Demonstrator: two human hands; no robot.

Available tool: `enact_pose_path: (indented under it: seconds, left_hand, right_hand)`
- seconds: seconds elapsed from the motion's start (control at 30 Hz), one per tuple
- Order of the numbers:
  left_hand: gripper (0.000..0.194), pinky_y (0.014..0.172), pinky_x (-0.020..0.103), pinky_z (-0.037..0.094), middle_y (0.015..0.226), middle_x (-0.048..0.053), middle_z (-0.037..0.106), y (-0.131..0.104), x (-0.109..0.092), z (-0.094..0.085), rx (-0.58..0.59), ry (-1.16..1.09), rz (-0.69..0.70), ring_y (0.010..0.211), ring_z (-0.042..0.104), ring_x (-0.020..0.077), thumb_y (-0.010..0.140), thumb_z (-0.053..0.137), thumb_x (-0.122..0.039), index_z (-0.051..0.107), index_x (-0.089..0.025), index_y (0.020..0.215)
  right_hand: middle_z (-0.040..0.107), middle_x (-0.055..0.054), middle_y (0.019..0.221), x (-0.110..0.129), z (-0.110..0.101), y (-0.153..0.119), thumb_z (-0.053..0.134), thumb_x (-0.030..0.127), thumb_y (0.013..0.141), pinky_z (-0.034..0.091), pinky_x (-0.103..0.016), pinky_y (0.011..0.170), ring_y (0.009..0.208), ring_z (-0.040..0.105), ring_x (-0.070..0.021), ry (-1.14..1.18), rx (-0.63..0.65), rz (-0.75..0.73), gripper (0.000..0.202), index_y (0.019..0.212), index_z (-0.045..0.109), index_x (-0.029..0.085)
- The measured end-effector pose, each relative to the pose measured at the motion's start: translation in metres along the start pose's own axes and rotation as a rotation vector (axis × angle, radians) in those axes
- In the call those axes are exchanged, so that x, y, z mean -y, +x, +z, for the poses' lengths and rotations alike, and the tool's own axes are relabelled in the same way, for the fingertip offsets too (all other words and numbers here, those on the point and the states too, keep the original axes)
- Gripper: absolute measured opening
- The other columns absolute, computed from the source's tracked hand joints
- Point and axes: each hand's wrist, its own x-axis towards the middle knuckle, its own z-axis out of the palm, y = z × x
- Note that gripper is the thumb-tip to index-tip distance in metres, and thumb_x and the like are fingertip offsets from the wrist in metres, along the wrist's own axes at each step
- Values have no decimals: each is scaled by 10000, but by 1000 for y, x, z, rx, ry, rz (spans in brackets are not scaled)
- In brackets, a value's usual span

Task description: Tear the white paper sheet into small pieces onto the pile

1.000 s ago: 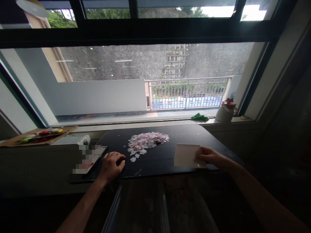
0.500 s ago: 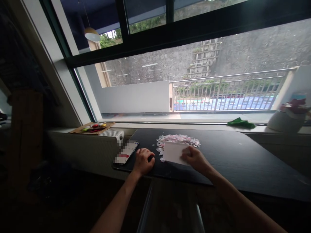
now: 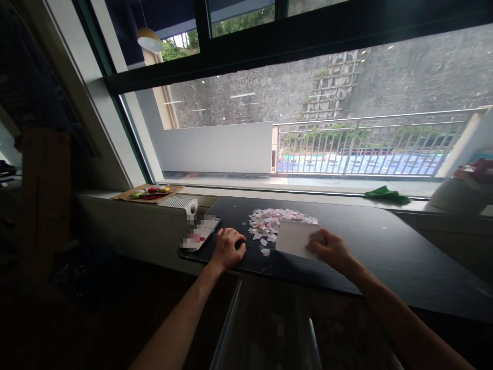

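Note:
My right hand (image 3: 330,247) grips the right side of a white card (image 3: 296,237), a flat rectangular sheet held tilted above the black table (image 3: 358,246). Behind and left of the card lies a heap of torn paper scraps (image 3: 265,218), white and pinkish; the card hides part of it. A few loose scraps (image 3: 265,252) have strayed toward the near edge. My left hand (image 3: 228,249) rests on the tabletop left of the heap, fingers curled in and no object showing in them. Just beyond it on the left lies a partly blurred phone-like flat object (image 3: 208,231).
A brown board (image 3: 148,193) with colourful bits lies on the sill at left, above a radiator (image 3: 179,205). On the right of the sill are a green cloth (image 3: 387,195) and a white rounded object (image 3: 460,192). Below the table's front edge stands a dark, clear-edged container (image 3: 269,329).
My right hand has moved the card to the right, uncovering more of the heap's front and some loose scraps. My left hand has stayed in place on the table.

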Motion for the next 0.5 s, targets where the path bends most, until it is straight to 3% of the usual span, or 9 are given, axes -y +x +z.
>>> enact_pose_path:
  seconds: [0.1, 0.27, 0.4, 0.5]
  left_hand:
    - [108, 940, 431, 364, 824, 25, 656, 0, 1, 1, -2, -4, 12, 934, 559, 214, 703, 557, -195, 655, -226, 739]
    - [108, 937, 435, 363, 811, 31, 659, 0, 0, 1, 4, -8, 7, 928, 567, 219, 703, 555, -186, 655, -209, 738]
    - [105, 928, 430, 371, 821, 34, 657, 1, 0, 0, 0, 1, 19, 926, 562, 218, 705, 561, -196, 658, -214, 740]
    - [101, 931, 424, 370, 816, 29, 658, 1, 1, 1, -9, 6, 23, 922, 560, 213, 702, 563, -194, 655, -225, 731]
  right_hand:
    - [594, -11, 631, 0, -4, -1, 559, 318, 649, 387, -256, 498, 571, 537, -154, -80, -54, -22, 141, 718, 582, 198]
    - [601, -10, 657, 2, 7, 0, 539, 334, 667, 412, -251, 516, 575, 544, -146, 27, 90, -70, 161, 748, 566, 197]
    - [604, -10, 623, 6, -5, -3, 552, 284, 647, 390, -250, 511, 564, 535, -148, -136, -45, 5, 114, 711, 590, 196]
    - [623, -14, 639, 10, -17, -8, 553, 299, 653, 399, -242, 504, 566, 549, -148, -102, -38, 29, 141, 729, 602, 191]
